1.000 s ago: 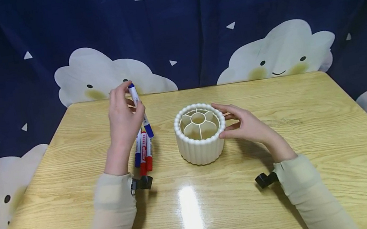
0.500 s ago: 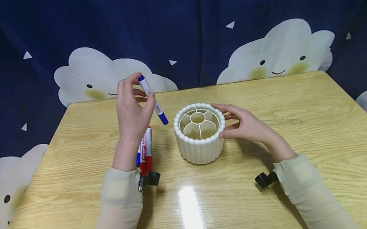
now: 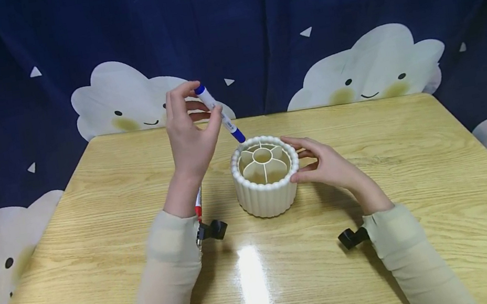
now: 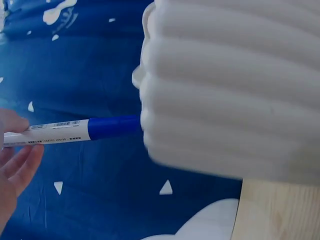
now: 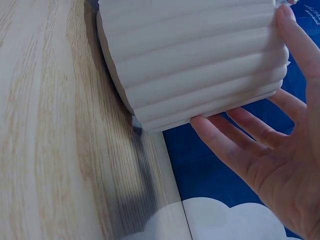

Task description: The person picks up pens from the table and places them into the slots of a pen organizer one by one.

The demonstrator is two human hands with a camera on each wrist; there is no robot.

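Observation:
My left hand [image 3: 191, 141] pinches a white marker [image 3: 219, 110] with blue ends between thumb and fingers. The marker slants, its lower blue end [image 3: 238, 136] close by the far left rim of a cream, fluted pen holder [image 3: 266, 200]. Whether that end touches the rim I cannot tell. The holder stands upright, divided into a round middle compartment and several around it. My right hand [image 3: 327, 164] holds its right side; in the right wrist view the thumb [image 5: 295, 32] is at the rim and the fingers [image 5: 220, 137] touch the ribbed wall.
A red-capped marker [image 3: 198, 209] lies on the wooden table [image 3: 321, 278], partly covered by my left forearm. Black wrist cameras [image 3: 215, 229] stick out from both sleeves. Behind the table's far edge hangs a dark blue curtain [image 3: 247, 24] with clouds.
My left hand has carried the blue-ended marker up and right, from above the other markers to the pen holder's rim. Its forearm now covers most of those markers. The right hand stays put.

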